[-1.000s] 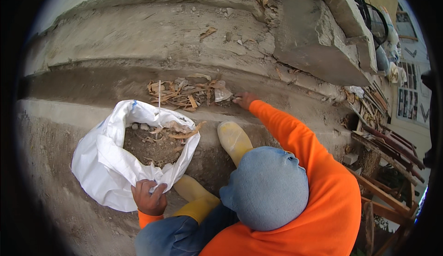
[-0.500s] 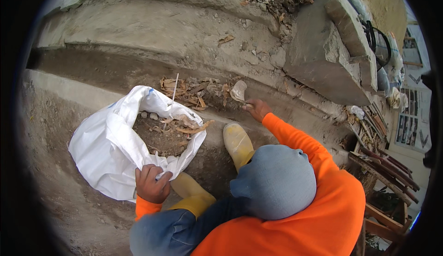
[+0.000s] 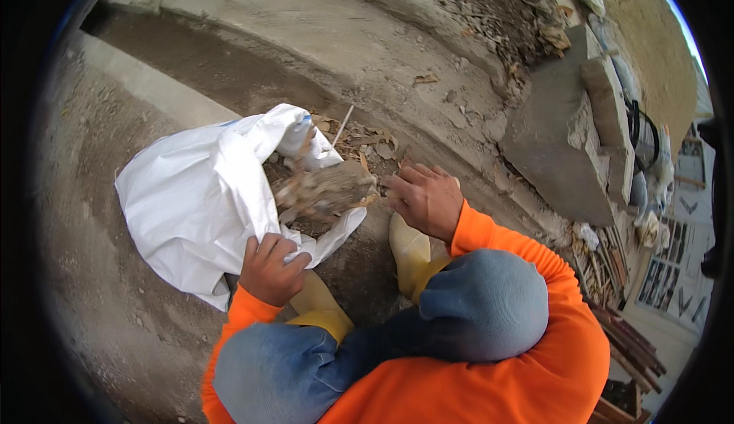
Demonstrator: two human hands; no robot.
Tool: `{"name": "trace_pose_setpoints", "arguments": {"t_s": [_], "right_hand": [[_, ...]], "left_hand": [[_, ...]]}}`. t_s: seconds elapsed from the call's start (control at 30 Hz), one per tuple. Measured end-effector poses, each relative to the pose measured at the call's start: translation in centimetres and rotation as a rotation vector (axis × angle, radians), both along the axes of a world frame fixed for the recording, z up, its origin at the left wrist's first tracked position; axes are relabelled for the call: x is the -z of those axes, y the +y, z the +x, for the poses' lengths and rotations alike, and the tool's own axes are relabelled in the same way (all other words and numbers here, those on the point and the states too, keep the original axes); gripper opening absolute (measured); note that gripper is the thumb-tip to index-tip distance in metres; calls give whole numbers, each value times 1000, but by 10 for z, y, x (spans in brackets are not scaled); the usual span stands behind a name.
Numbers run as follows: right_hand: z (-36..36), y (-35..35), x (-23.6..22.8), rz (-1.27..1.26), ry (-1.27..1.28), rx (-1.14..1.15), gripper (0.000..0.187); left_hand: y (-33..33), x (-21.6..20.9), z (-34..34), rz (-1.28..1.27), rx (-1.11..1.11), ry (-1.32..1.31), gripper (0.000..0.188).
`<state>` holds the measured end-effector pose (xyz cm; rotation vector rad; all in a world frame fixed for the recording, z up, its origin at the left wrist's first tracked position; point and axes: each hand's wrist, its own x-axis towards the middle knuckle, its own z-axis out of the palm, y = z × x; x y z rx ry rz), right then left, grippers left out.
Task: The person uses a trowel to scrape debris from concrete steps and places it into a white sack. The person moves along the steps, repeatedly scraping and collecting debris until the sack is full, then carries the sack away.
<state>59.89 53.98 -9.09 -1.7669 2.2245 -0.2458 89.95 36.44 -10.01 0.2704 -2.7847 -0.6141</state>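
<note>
A white woven sack (image 3: 183,202) lies on the ground at my left, its mouth facing right. My left hand (image 3: 274,269) is closed on the near edge of that mouth. In my right hand (image 3: 425,201) is the handle of a small trowel, held just right of the opening. Its blade is hidden under a blurred heap of soil and dry leaves (image 3: 329,188), which is over the sack's mouth and partly inside it. A thin white stick (image 3: 342,126) leans at the far rim. Dry leaves (image 3: 371,139) lie in the channel behind the sack.
My yellow boots (image 3: 410,248) stand close to the sack. A concrete channel edge (image 3: 153,87) runs behind it. Concrete blocks (image 3: 562,129) and a soil pile (image 3: 505,11) are at the far right. Wooden pieces (image 3: 627,340) lie at the right.
My right hand has moved left and nearer with the trowel, from the channel to the sack's mouth, bringing a heap of debris. My left hand still holds the sack's edge. The view has tilted.
</note>
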Motion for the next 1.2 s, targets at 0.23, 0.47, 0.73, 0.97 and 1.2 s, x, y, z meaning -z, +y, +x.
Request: {"name": "trace_pose_setpoints", "arguments": {"t_s": [0.23, 0.47, 0.73, 0.97, 1.2], "right_hand": [[-77, 111, 87, 186, -75, 472, 40], [-97, 63, 234, 207, 109, 362, 46], [-90, -31, 273, 402, -268, 172, 48], [-106, -23, 283, 426, -502, 82, 49], [-100, 11, 297, 74, -675, 107, 40]], "left_hand": [[3, 2, 26, 21, -60, -58, 26], [6, 9, 36, 18, -78, -92, 32], [10, 2, 38, 8, -87, -134, 35], [8, 2, 31, 20, -88, -114, 33], [7, 2, 29, 5, -49, -73, 31]]}}
